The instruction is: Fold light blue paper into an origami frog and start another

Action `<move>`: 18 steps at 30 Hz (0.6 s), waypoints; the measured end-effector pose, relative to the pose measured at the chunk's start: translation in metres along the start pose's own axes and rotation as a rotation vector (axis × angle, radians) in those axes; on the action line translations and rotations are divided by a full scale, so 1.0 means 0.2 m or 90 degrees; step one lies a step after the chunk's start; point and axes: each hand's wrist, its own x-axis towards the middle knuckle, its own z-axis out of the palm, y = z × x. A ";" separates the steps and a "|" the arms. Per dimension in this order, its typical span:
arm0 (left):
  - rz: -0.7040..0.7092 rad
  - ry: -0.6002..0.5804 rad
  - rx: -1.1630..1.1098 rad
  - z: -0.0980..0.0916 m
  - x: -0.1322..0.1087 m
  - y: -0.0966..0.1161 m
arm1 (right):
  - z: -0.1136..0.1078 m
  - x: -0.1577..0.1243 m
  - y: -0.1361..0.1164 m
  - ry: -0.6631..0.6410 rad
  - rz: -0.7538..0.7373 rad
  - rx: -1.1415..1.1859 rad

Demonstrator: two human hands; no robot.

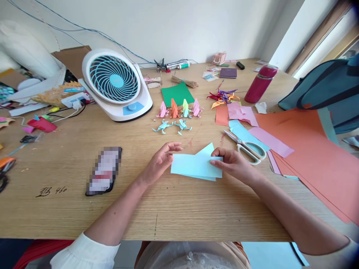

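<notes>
A light blue sheet of paper (193,165), folded into a long strip, is held up a little over the table. A pointed piece of the same blue (208,149) sticks up behind it. My right hand (231,162) pinches the strip at its right end between thumb and fingers. At the left end is my left hand (159,160), its fingers apart and its thumb tip close against the paper's corner; whether it touches is unclear. Scissors (248,149) with white handles lie just beyond my right hand, their blades pointing away to the left.
Folded paper figures (174,108) stand before a green sheet (177,93). Coloured sheets (305,149) spread along the right, near a red bottle (260,84) and a blue bag (325,89). On the left are a white fan (116,84) and a phone (104,170).
</notes>
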 end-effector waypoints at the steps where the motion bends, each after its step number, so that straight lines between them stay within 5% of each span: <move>1: 0.002 -0.017 -0.053 -0.01 0.00 0.02 | 0.01 0.00 -0.01 0.016 0.000 0.079; 9: 0.149 -0.035 0.040 0.06 0.05 0.24 | 0.11 -0.02 -0.04 0.014 0.056 0.446; 18: 0.019 -0.068 0.031 0.16 0.17 0.38 | 0.11 -0.04 -0.06 -0.003 0.071 0.535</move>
